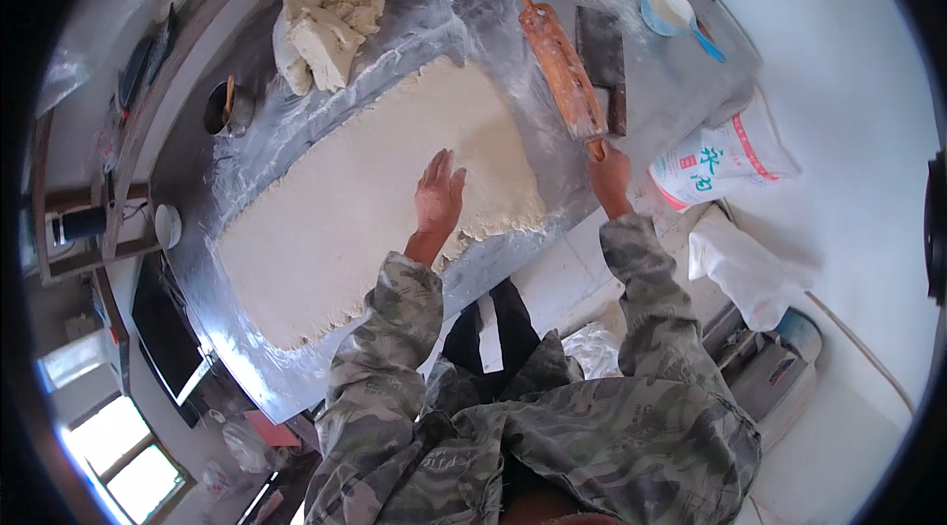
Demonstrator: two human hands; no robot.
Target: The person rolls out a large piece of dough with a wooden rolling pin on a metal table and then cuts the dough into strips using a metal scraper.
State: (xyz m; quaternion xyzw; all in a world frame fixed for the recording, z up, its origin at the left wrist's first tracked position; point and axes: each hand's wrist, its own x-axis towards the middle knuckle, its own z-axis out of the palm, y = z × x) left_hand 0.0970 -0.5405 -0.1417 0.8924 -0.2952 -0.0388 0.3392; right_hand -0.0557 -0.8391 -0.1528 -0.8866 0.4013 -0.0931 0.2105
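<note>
A large flat sheet of pale dough [345, 194] spreads over the floured metal table [414, 27]. My left hand [439, 191] lies on the dough near its front right part, fingers stretched out and palm down. At the right, my right hand [610, 175] is wrapped round the near handle of a thick wooden rolling pin [560, 66]. The pin lies slantwise beside the dough's right edge, apart from it. Just right of the pin is a dark cleaver [600, 46] with a short handle, flat on the table.
A lump of dough [326, 27] sits at the back left, near a metal cup [229, 109] holding a wooden-handled tool. A blue-handled scoop [671, 10] of white powder rests at the far right. Beside the table stand a printed white sack [725, 155] and a white bag [740, 263].
</note>
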